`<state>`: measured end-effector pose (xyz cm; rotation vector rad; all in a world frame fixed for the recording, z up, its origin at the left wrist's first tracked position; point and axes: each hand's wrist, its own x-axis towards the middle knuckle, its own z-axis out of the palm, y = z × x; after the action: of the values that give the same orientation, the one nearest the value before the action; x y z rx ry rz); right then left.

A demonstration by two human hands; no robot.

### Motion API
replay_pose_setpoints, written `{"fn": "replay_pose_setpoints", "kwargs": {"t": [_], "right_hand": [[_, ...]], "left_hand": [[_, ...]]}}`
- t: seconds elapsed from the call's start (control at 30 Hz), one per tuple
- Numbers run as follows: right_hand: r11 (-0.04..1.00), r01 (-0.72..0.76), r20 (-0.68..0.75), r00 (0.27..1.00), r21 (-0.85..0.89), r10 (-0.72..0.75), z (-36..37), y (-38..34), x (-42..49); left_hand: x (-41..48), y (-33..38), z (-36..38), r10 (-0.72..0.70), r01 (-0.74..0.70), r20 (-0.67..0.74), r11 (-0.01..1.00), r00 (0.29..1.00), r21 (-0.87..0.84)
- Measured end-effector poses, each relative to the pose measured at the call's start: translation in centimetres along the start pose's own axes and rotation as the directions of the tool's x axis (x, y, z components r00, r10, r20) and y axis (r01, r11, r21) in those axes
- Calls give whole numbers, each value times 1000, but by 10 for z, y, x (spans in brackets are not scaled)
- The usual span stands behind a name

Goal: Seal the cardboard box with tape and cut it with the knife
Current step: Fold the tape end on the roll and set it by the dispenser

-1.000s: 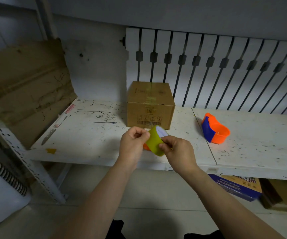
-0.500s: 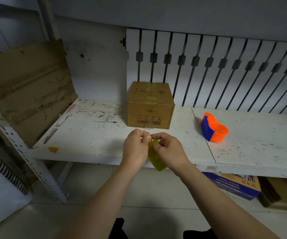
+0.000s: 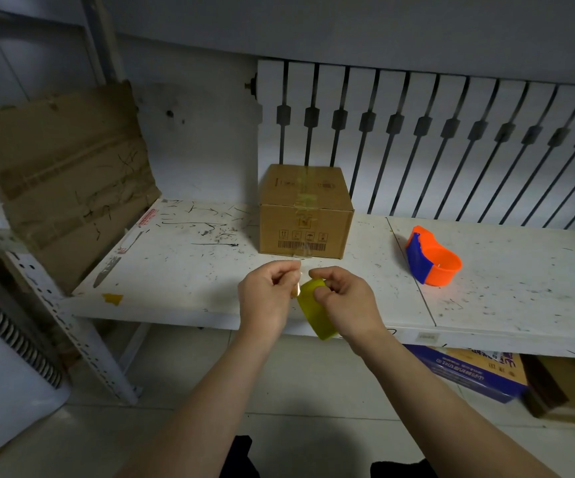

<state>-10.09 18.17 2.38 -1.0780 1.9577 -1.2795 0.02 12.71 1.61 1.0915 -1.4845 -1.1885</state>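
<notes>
Scuffed white table (image 3: 182,270) runs along a wall, with the box (image 3: 305,210) standing at its back, flaps closed and a tape strip across the top. In front of the box, the right hand (image 3: 343,300) grips the yellow tape roll (image 3: 313,313), fingers (image 3: 322,293) clenched on it. Left of the roll, the left hand (image 3: 267,294) pinches the loose tape end. An orange dispenser (image 3: 432,260) lies right of the box.

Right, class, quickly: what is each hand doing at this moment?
Left hand: closed, pinching the clear tape end.
Right hand: closed on the yellow tape roll.
</notes>
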Motion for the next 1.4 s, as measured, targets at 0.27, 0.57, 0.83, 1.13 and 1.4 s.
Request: {"fn": "replay_pose_setpoints", "kwargs": {"t": [0.27,0.57,0.83,1.13,1.4], "right_hand": [[993,-58,16,998,99,57,0,3,1],[987,-40,25,999,155,36,1,0,-1],[988,-35,30,999,153,30,3,1,-2],[972,-52,-31,998,228,60,5,4,0],[986,146,-132,982,81,-135,5,10,0]], "left_hand": [[2,2,-4,133,-139,61,984,989,111],[1,-10,4,124,-128,41,985,991,120],[1,-7,5,19,-19,4,997,1000,70],[-1,0,3,59,-62,29,993,998,98],[3,1,0,53,-63,101,993,993,101]]}}
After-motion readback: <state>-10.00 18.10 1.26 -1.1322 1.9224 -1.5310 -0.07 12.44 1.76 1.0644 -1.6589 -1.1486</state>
